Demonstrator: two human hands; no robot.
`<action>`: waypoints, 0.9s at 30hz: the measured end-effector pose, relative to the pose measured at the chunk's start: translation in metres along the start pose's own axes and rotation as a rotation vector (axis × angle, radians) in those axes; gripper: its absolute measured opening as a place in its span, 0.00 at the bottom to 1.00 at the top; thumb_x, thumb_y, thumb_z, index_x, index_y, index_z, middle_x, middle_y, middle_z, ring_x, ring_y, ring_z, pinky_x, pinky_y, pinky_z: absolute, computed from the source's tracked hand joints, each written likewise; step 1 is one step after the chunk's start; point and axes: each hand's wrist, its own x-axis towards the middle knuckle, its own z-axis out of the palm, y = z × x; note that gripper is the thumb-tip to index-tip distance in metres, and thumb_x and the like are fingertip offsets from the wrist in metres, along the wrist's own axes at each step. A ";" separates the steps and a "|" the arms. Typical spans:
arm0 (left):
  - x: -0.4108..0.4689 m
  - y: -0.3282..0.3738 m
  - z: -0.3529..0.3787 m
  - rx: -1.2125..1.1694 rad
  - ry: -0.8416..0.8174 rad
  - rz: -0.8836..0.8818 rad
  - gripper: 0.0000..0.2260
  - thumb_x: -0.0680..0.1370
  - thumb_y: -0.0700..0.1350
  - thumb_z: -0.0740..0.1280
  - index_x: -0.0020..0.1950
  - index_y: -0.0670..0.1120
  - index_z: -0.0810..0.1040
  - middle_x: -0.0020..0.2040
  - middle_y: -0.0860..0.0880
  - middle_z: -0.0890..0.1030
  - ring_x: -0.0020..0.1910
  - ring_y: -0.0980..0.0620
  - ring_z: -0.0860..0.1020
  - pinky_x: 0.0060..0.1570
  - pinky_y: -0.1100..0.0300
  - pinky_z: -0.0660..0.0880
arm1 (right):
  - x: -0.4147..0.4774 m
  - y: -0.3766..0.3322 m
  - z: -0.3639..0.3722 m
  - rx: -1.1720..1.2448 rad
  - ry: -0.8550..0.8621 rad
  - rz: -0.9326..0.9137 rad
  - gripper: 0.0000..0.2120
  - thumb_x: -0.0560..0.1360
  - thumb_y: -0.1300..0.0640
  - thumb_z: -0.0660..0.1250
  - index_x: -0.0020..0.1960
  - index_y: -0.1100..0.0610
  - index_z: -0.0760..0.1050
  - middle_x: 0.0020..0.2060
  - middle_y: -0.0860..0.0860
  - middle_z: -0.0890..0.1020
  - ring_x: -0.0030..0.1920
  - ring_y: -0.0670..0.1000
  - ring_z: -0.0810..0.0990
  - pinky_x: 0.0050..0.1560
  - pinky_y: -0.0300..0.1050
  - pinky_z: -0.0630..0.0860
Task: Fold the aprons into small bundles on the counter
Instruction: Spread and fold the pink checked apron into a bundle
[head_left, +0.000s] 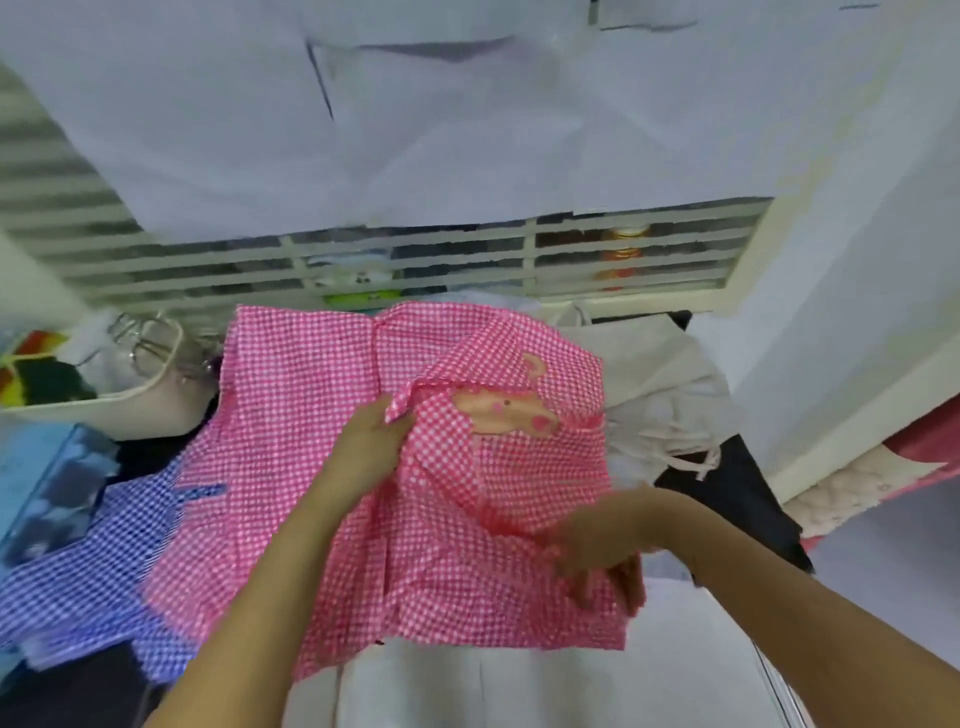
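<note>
Head view: left hand (371, 441) pinches pink apron (306, 395) fold; right hand (597, 545) blurred, grip unclear. Keep cloth between fingers taut.

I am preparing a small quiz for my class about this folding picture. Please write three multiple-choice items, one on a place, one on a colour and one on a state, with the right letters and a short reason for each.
1. Seen from the camera, where does the blue checked apron lie?
A. left of the pink checked apron
B. right of it
C. on top of it

2. What colour is the crumpled cloth to the right of the pink checked apron?
A. green
B. cream-white
C. red

3. What is the left hand doing?
A. resting flat on the counter
B. holding a hanger
C. gripping a fold of the pink checked apron

Answers:
1 A: its blue checks show along the pink apron's left edge.
2 B: its folds are pale cream.
3 C: the fingers close on a raised pink fold.
</note>
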 end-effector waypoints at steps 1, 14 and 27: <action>-0.002 -0.007 -0.022 0.008 0.025 -0.006 0.07 0.80 0.38 0.61 0.54 0.43 0.79 0.45 0.50 0.78 0.44 0.53 0.75 0.37 0.71 0.69 | 0.009 -0.014 0.000 0.054 -0.104 0.002 0.19 0.79 0.46 0.60 0.66 0.54 0.72 0.57 0.55 0.81 0.58 0.62 0.78 0.63 0.56 0.73; 0.020 -0.150 -0.136 0.062 0.146 -0.412 0.10 0.77 0.38 0.67 0.55 0.34 0.78 0.57 0.35 0.78 0.52 0.44 0.76 0.48 0.58 0.70 | 0.097 -0.102 -0.064 0.309 1.192 -0.027 0.09 0.71 0.58 0.73 0.50 0.56 0.78 0.48 0.52 0.80 0.48 0.51 0.77 0.43 0.37 0.65; 0.029 -0.168 -0.141 -0.187 0.077 -0.439 0.09 0.79 0.39 0.61 0.39 0.42 0.74 0.41 0.42 0.77 0.37 0.48 0.75 0.40 0.58 0.73 | 0.155 -0.125 -0.117 -0.037 0.605 0.344 0.26 0.72 0.58 0.72 0.68 0.61 0.69 0.62 0.58 0.76 0.60 0.57 0.75 0.62 0.49 0.72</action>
